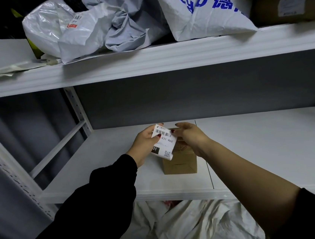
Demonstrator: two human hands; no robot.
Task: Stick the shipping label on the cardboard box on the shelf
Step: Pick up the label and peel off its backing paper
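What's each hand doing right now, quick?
Left hand: closed on the shipping label, holding it over the cardboard box.
Right hand: pinching the label's right edge, other fingers loosely extended.

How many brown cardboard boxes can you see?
2. One small cardboard box stands on the middle shelf under the hands; one bigger box sits top right on the upper shelf. More may hide behind the bags.

Label (163,141) & hands hide cardboard box (179,163) top; fine print unreadable.
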